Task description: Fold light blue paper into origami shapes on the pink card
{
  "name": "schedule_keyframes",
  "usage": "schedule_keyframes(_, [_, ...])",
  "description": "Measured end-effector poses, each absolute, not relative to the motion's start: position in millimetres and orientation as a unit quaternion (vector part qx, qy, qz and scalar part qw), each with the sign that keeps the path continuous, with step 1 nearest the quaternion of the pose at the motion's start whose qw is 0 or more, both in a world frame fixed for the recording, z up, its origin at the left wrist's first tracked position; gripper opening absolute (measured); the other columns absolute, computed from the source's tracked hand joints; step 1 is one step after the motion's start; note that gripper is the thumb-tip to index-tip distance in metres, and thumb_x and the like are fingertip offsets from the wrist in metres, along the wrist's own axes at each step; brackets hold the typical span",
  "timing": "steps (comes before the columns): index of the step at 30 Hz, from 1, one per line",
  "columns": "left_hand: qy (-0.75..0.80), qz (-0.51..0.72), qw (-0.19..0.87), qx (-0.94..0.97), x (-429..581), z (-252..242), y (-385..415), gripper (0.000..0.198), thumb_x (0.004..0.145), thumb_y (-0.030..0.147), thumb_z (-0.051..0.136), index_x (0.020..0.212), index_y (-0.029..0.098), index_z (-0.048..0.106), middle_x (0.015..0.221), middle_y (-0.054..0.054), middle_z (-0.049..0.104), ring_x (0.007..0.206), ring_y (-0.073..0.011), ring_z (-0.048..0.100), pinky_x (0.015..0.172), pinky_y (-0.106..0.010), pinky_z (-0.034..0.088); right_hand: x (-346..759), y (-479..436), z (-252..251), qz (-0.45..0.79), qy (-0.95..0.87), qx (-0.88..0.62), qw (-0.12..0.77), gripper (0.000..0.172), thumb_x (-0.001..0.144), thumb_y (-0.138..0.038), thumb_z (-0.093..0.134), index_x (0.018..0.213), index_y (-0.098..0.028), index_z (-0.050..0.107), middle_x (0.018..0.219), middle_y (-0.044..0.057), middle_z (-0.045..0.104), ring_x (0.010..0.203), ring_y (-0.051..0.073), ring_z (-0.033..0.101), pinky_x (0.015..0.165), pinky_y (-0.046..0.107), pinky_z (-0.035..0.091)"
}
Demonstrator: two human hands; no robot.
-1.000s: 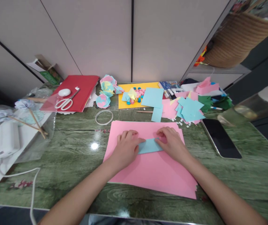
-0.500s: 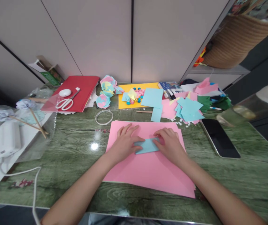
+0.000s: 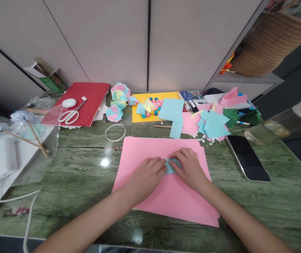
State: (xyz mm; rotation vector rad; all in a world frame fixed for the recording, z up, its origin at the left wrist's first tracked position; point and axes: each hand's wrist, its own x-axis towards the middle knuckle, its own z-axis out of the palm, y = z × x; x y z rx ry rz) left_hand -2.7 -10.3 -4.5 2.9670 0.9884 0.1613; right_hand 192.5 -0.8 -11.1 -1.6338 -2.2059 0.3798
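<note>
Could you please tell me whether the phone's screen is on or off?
Off, it seems: the phone shows a plain dark face with nothing lit.

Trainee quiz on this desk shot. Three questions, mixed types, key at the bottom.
1. Fill in the blank: the left grip and right grip both touch a small piece of ____ paper over the pink sheets.

2. Multiple choice: which of these lies on the red sheet?
A) the markers
B) the scissors
C) the woven basket

3. True or false: the phone lies on the table, on the right-hand side of the pink sheets.

Key: 1. light blue; 2. B; 3. true.
</note>
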Motion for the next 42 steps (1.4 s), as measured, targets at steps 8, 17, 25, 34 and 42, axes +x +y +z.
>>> schedule_keyframes(8, [0.271, 0.022, -0.056, 0.961, -11.5, -15.7, -29.0, 0.044, 0.089, 0.018, 0.03, 0.129, 0.001, 0.036, 0.135, -0.016, 0.039, 0.126, -0.0259, 0.034, 0.104, -0.038, 0.025, 195.1, 2.9, -10.0, 0.152, -0.789, -0.569, 0.172, 0.012, 0.082, -0.023, 0.052, 0.092, -0.023, 0.057, 0.09, 0.003, 0.056, 0.088, 0.02, 0.046, 0.075, 0.035, 0.034])
schedule_keyframes(17, [0.316, 0.029, 0.047, 0.947, -14.4, -13.6, -28.5, 0.059, 0.088, 0.049, 0.03, 0.132, 0.01, 0.036, 0.137, -0.01, 0.039, 0.128, -0.0287, 0.03, 0.107, -0.044, 0.012, 197.4, 5.9, -13.6, 0.162, -0.789, -0.562, 0.185, 0.008, 0.08, -0.024, 0.055, 0.088, -0.024, 0.058, 0.088, 0.003, 0.054, 0.086, 0.02, 0.045, 0.074, 0.036, 0.033])
schedule_keyframes(25, [0.321, 0.012, 0.065, 0.945, -18.3, -15.9, -25.2, 0.059, 0.087, 0.053, 0.03, 0.134, 0.017, 0.035, 0.142, -0.006, 0.032, 0.126, -0.032, 0.028, 0.105, -0.053, 0.004, 196.3, 4.4, -11.7, 0.17, -0.792, -0.56, 0.173, 0.009, 0.08, -0.021, 0.055, 0.088, -0.023, 0.059, 0.088, 0.005, 0.053, 0.085, 0.022, 0.043, 0.074, 0.039, 0.033])
schedule_keyframes(34, [0.336, 0.005, 0.05, 0.94, -19.1, -17.1, -27.4, 0.058, 0.085, 0.054, 0.031, 0.133, 0.023, 0.036, 0.143, -0.005, 0.028, 0.132, -0.0335, 0.01, 0.102, -0.059, -0.005, 195.1, 5.2, -12.3, 0.161, -0.795, -0.559, 0.169, 0.011, 0.081, -0.02, 0.053, 0.089, -0.022, 0.06, 0.088, 0.006, 0.054, 0.084, 0.022, 0.044, 0.074, 0.04, 0.033])
schedule_keyframes(42, [0.338, 0.009, 0.058, 0.939, -16.5, -12.4, -26.4, 0.064, 0.083, 0.062, 0.025, 0.133, 0.024, 0.036, 0.143, -0.003, 0.028, 0.131, -0.034, 0.01, 0.101, -0.059, -0.007, 196.7, 1.0, -2.7, 0.132, -0.804, -0.544, 0.2, 0.012, 0.082, -0.019, 0.052, 0.088, -0.021, 0.062, 0.085, 0.005, 0.059, 0.082, 0.021, 0.048, 0.072, 0.037, 0.033])
